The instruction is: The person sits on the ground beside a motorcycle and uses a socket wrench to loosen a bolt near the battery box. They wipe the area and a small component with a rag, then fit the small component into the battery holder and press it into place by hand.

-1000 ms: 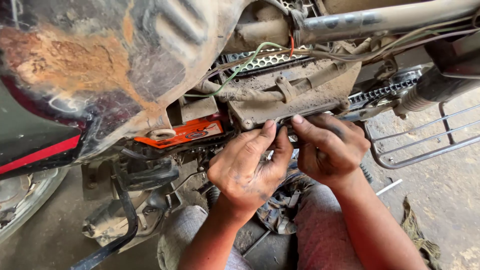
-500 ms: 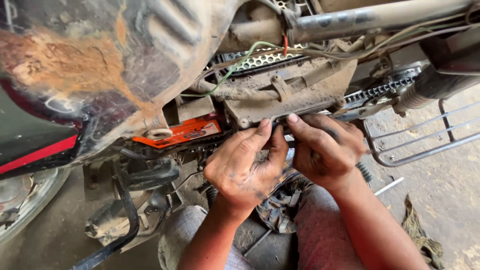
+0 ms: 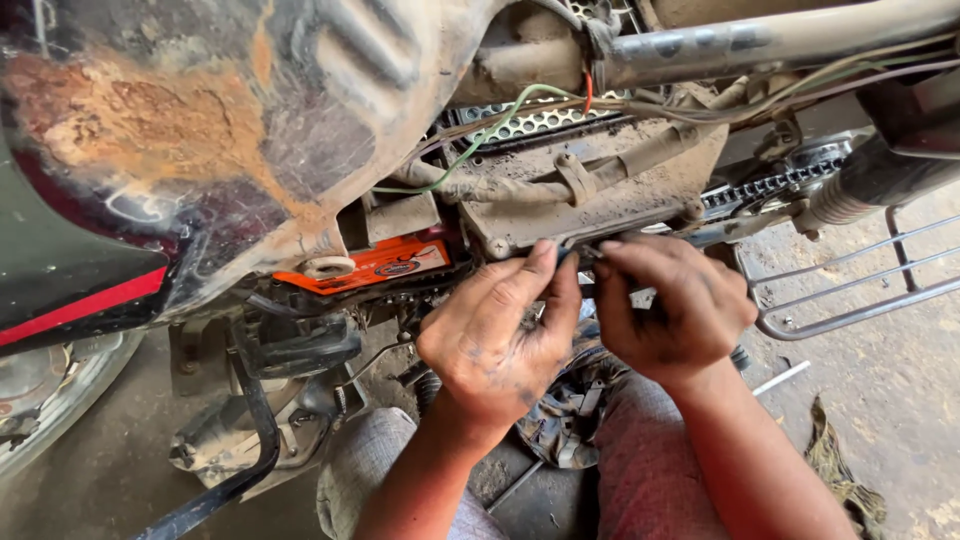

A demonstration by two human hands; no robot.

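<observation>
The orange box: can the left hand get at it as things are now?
Probably yes. The left hand is just right of the orange box, whose orange face is bare, with nothing between them.

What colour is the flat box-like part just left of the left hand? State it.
Orange box, with a dark label; the head view shows it.

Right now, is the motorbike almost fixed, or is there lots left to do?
Done: the side cover looks off, since the orange battery, wires and chain are bare. In hand: the left hand and right hand pinch a small part under the dusty metal box. Left: everything is still uncovered, so likely plenty.
</observation>
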